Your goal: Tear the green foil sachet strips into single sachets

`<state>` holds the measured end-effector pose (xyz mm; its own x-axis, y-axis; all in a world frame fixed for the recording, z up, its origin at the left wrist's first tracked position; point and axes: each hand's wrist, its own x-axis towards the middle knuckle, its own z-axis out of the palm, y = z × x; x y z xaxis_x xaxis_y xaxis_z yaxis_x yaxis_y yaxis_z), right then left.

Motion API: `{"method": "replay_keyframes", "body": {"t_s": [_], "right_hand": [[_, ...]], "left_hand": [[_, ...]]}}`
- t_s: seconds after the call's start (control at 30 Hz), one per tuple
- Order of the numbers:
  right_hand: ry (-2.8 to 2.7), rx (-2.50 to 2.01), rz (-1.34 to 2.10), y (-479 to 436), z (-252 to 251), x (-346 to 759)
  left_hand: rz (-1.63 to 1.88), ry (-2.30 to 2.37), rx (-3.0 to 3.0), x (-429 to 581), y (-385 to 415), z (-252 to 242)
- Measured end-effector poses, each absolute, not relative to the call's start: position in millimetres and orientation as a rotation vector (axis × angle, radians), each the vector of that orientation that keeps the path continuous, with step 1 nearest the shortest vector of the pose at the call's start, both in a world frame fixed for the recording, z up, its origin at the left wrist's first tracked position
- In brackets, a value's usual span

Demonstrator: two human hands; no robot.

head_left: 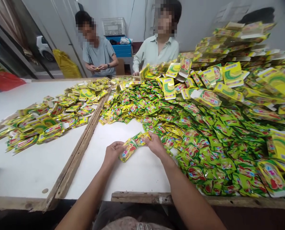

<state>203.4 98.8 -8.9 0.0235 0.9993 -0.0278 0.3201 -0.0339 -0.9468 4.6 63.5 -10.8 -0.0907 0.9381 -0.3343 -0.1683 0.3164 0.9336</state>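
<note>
Here we pinch a box (128,152) in our left hand (113,151) and, at its end, a packet (141,139) in our right hand (156,144).

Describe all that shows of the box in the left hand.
The box is flat, apparently thin card, printed yellow and green with red shapes and pale lettering. It slants over the white table, its lower end toward the left. The left hand grips its left edge. Its upper right end meets a packet that the right hand pinches; whether the packet is partly inside is unclear.
</note>
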Motion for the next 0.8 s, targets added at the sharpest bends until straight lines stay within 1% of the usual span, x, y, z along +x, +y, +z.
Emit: {"method": "replay_keyframes", "body": {"t_s": [0.1,0.23,0.4,0.6,0.7,0.8], "right_hand": [[-1.518,-1.467,1.044,97.7,-6.3,209.2],[-1.592,-1.432,1.05,94.0,-1.2,207.0],[-1.596,-1.51,1.0,90.6,0.5,199.1],[-1.739,-1.491,0.88,88.7,-1.0,189.4],[-1.78,-1.464,0.912,86.2,0.7,187.1],[-1.665,-1.376,1.002,85.8,1.6,189.3]], "left_hand": [[1.164,1.286,0.736,1.8,60.1,-11.9],[1.1,1.22,0.769,-0.1,59.5,-12.6],[1.105,1.204,0.746,-0.9,62.2,-9.8],[1.143,1.21,0.736,5.5,58.6,-10.3],[1.121,1.202,0.791,8.0,58.8,-8.5],[1.155,1.206,0.756,7.7,62.0,-6.6]]}}
